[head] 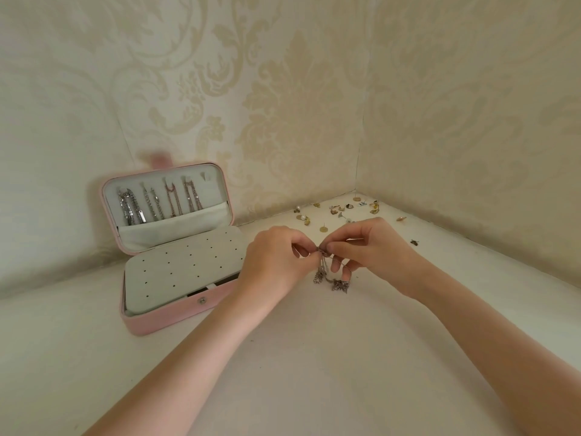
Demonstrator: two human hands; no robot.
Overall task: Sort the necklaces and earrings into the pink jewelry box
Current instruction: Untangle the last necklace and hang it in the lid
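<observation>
Necklace (327, 272) dangles just right of the open pink jewelry box (176, 256), pinched at its clasp by left hand (276, 259) and right hand (374, 247); loose earrings (339, 212) lie scattered beyond.

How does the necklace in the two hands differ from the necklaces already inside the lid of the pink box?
The held necklace dangles bunched between the left hand and right hand, over the table; the hung necklaces hang straight, side by side, in the lid of the pink jewelry box. The held one ends in leaf-like pendants; the ends of the hung ones disappear into the lid pocket. All look like thin metal chains.
</observation>
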